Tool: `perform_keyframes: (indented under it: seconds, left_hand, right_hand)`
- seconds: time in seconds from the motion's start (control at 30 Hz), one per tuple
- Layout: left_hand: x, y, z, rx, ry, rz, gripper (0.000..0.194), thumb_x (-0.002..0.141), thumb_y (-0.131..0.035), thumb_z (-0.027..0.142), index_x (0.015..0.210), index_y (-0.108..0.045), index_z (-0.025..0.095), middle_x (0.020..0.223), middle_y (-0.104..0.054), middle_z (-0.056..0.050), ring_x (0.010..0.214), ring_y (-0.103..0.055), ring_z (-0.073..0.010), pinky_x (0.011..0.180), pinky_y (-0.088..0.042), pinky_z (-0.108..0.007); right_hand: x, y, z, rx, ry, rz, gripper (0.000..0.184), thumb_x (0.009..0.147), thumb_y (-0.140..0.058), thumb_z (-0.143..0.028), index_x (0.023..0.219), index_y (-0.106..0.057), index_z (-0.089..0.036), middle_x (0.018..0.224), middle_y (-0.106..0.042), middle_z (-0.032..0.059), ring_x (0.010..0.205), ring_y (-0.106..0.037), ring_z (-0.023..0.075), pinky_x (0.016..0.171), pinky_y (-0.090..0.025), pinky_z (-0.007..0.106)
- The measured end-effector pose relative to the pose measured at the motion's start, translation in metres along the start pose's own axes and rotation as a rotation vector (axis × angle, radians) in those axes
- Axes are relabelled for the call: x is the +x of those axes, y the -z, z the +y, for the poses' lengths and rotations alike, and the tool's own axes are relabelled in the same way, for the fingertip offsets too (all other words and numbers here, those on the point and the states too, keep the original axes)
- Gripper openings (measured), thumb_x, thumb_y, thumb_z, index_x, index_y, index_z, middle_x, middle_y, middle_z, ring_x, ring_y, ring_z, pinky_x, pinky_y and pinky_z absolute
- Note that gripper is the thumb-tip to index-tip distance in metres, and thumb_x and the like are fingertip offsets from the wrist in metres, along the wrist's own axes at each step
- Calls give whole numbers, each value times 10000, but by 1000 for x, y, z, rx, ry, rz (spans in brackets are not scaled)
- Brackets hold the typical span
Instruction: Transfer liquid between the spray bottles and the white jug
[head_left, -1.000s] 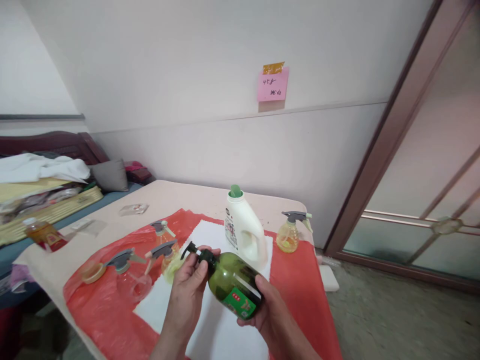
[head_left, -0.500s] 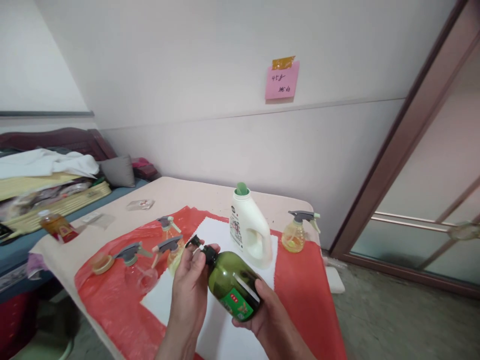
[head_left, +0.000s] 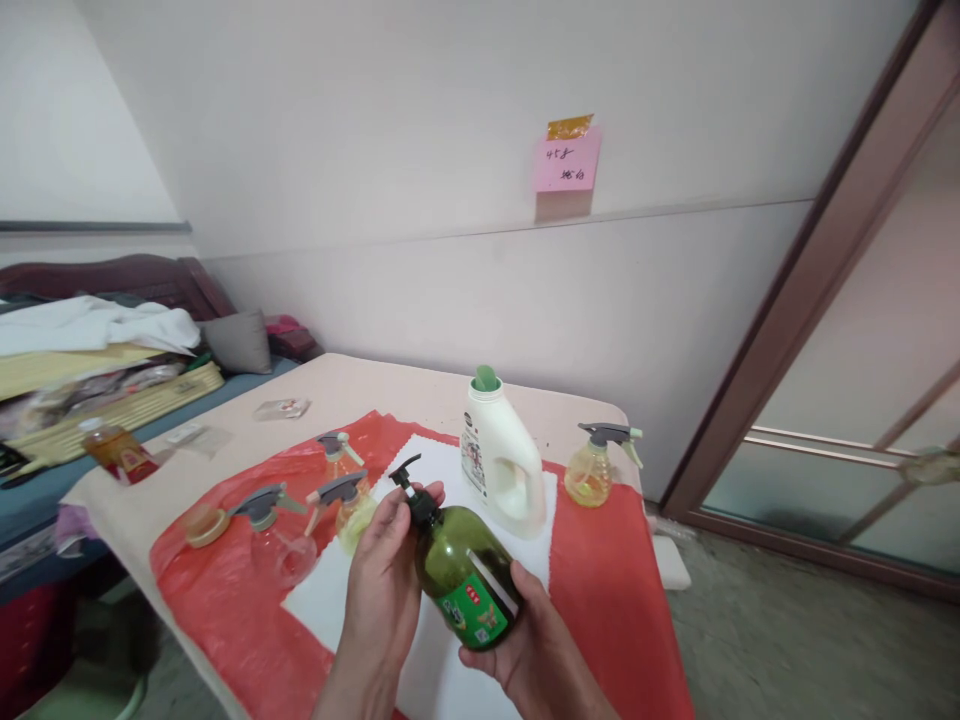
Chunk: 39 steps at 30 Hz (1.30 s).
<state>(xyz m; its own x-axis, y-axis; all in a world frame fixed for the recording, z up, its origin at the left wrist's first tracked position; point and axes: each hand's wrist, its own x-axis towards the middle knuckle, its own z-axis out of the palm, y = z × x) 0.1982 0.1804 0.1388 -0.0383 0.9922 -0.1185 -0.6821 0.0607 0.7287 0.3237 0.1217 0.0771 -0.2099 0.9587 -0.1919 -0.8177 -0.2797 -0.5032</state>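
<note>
A green pump bottle [head_left: 469,570] with a black pump head [head_left: 409,480] is held tilted above the white cloth [head_left: 431,455]. My left hand [head_left: 386,560] has its fingers closed round the collar below the pump. Around the bottle's base on the right, my right hand [head_left: 532,630] is closed too. Just behind stands a white detergent jug [head_left: 501,460] with a green opening at its top. Left of my hands are several trigger spray bottles, among them a clear one [head_left: 281,550] and one with yellowish liquid [head_left: 356,515].
Red plastic sheeting [head_left: 607,600] covers much of the table [head_left: 390,380]. Another spray bottle [head_left: 589,475] stands at the right, and a round tan lid [head_left: 205,525] lies at the left. An amber bottle [head_left: 116,450] rests near the left edge. Behind is a wall with a pink note [head_left: 568,160].
The pump head has turned and shows higher above the collar. The bottle has rolled slightly, so more of its green label faces me. Both hands keep their hold.
</note>
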Motion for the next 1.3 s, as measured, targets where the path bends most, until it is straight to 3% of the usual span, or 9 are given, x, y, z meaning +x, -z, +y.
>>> perform_keyframes:
  seconds: [0.2, 0.4, 0.6, 0.77, 0.9, 1.07, 1.13, 1.2, 1.3]
  left_hand:
    - [7, 4, -4, 8, -114, 89, 408, 583, -889, 283, 913, -656, 225, 853, -686, 35, 757, -644, -104, 761, -494, -225]
    - [2, 1, -1, 15, -31, 15, 417, 654, -848, 332, 991, -622, 237, 945, -728, -38, 897, -678, -198, 834, -507, -333]
    - [5, 5, -5, 99, -9, 44, 361, 639, -855, 343, 908, -667, 193, 843, -706, -5, 767, -654, -142, 762, -511, -270]
    - [2, 2, -1, 83, 44, -54, 339, 645, -837, 357, 879, -715, 143, 873, -724, -80, 811, -679, -216, 771, -528, -326]
    - [-4, 0, 0, 60, 69, -120, 309, 693, -808, 338, 919, -734, 141, 910, -728, -93, 835, -682, -220, 788, -531, -325]
    - [3, 5, -3, 62, 38, -30, 341, 660, -834, 371, 886, -736, 136, 879, -728, -88, 824, -681, -222, 777, -545, -336]
    - [7, 8, -4, 51, 1, 3, 337, 661, -835, 369, 883, -735, 136, 864, -727, -77, 823, -680, -215, 777, -547, -329]
    - [8, 10, -4, 44, -15, 18, 337, 660, -836, 364, 888, -735, 137, 864, -727, -71, 826, -679, -210, 777, -548, -322]
    - [7, 9, -3, 56, 2, 17, 347, 654, -840, 365, 897, -737, 139, 883, -729, -78, 834, -681, -215, 778, -550, -328]
  right_hand:
    - [0, 1, 4, -28, 28, 14, 588, 823, -691, -575, 1236, -597, -167, 1141, -676, 140, 855, -653, 219, 618, -537, 296]
    - [-2, -2, 2, 18, 25, 0, 558, 862, -650, -566, 1236, -602, -154, 1111, -682, 144, 856, -651, 215, 597, -532, 276]
    - [2, 5, 8, 3, 56, -5, 525, 856, -672, -544, 1227, -604, -179, 1141, -679, 124, 856, -655, 209, 604, -539, 276]
    - [5, 10, 7, 38, -109, -83, 716, 805, -585, -747, 1130, -664, -114, 925, -721, 150, 657, -684, 212, 484, -502, 216]
    - [5, 9, 3, 56, -275, -131, 885, 812, -445, -841, 1033, -682, -18, 816, -704, 172, 599, -688, 200, 427, -482, 173]
    - [9, 11, 8, 39, -212, -90, 930, 714, -559, -869, 1301, -504, -151, 970, -705, 134, 658, -713, 262, 408, -517, 216]
    - [9, 12, 9, -19, -125, -82, 965, 710, -626, -825, 1412, -328, -234, 1097, -679, 147, 694, -719, 277, 415, -525, 222]
    - [7, 12, 9, -114, -28, -104, 971, 738, -743, -654, 1451, -190, -296, 1218, -629, 159, 763, -722, 286, 442, -531, 213]
    - [4, 13, 8, -177, 38, -122, 930, 740, -796, -456, 1439, -213, -263, 1195, -634, 159, 728, -721, 256, 442, -517, 190]
